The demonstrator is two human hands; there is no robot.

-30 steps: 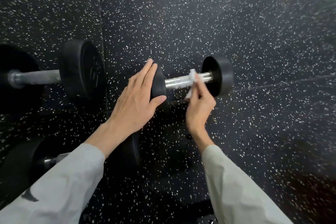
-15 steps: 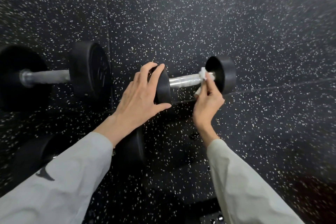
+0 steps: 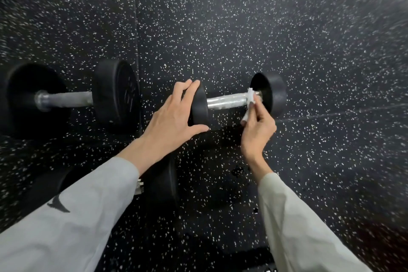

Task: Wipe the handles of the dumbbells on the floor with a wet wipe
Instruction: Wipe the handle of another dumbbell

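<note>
A small black dumbbell with a silver knurled handle lies on the speckled floor at centre. My left hand grips its left weight head, fingers curled over the rim and thumb under it. My right hand pinches a white wet wipe wrapped against the right end of the handle, close to the right head. A larger dumbbell lies to the left, its handle bare. A third dumbbell sits nearer me, mostly hidden under my left sleeve.
Black rubber flooring flecked with white fills the view, with a seam running up beside the larger dumbbell. A few dark wet spots lie on the floor near my right wrist.
My right hand has slid the wipe rightward along the handle to its right end. My left hand's fingers have curled over the left weight head.
</note>
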